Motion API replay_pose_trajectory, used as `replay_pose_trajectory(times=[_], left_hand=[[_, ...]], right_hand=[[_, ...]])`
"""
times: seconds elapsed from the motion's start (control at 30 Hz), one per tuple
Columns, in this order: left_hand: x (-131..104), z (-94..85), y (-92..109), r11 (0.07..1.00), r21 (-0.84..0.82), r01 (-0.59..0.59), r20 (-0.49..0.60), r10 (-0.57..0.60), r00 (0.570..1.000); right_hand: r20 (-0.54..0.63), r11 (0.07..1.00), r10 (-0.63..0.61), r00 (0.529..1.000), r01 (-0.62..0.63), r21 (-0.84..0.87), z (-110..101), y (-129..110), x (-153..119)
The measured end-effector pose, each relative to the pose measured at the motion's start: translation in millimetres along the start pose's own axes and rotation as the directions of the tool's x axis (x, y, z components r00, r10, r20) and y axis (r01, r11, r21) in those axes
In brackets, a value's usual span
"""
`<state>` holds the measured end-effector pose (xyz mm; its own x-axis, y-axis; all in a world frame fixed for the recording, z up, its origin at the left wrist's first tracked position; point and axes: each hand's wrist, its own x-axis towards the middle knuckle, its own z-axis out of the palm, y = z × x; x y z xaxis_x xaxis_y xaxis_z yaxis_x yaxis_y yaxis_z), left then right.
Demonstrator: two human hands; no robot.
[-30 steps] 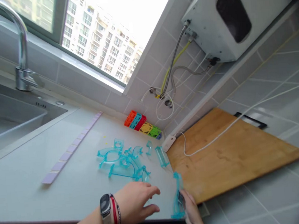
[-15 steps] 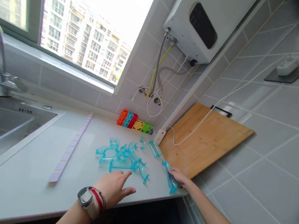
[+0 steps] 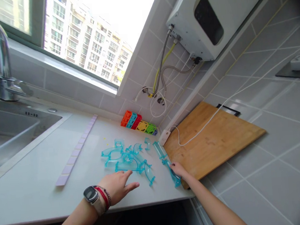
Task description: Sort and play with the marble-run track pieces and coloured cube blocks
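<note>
Several translucent blue plastic pieces (image 3: pixel 126 158) lie in a loose group on the white counter (image 3: pixel 93 189). My left hand (image 3: pixel 117 187), with a watch and bracelets on its wrist, is beside their front edge, thumb and fingers apart and holding nothing. At the right, my right hand (image 3: pixel 178 170) has its fingers closed on a long blue piece (image 3: pixel 172 175) lying by the wooden board's edge. Directly behind that one is another long blue piece (image 3: pixel 159 150), its near end close to or touching the held one.
A wooden board (image 3: pixel 211 139) leans at the right with a white cable across it. Colourful plastic blocks (image 3: pixel 136 122) stand by the wall. A pale purple strip (image 3: pixel 76 151) lies left of the pieces, near the sink (image 3: pixel 11 127).
The long blue piece in my right hand has moved back, closer to the one behind it. The whole view has shifted slightly. My left hand remains spread near the group.
</note>
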<state>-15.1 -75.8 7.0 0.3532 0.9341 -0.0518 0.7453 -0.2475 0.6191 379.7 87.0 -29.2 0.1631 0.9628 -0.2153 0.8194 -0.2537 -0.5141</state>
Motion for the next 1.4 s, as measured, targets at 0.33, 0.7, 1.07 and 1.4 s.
replay_pose_trajectory(times=[0.33, 0.7, 1.07, 1.4], left_hand=[[4.3, 4.2, -2.2, 0.995, 0.096, -0.005, -0.011, 0.006, 1.0], [7.9, 3.6, -3.2, 0.987, 0.158, 0.005, 0.018, -0.008, 1.0], [7.8, 3.6, -5.3, 0.984, 0.176, -0.017, 0.015, 0.015, 1.0], [10.0, 4.1, -4.5, 0.982, 0.189, -0.005, 0.01, 0.004, 1.0]], right_hand=[[-0.234, 0.96, -0.254, 0.938, 0.215, -0.18, 0.5, 10.0, -11.5], [-0.235, 0.927, -0.293, 0.927, 0.215, -0.308, 6.5, 14.0, -11.1], [-0.252, 0.891, -0.386, 0.887, 0.288, -0.351, 6.3, 9.2, -9.5], [-0.283, 0.796, -0.599, 0.749, 0.52, -0.31, 20.3, -30.0, -40.0]])
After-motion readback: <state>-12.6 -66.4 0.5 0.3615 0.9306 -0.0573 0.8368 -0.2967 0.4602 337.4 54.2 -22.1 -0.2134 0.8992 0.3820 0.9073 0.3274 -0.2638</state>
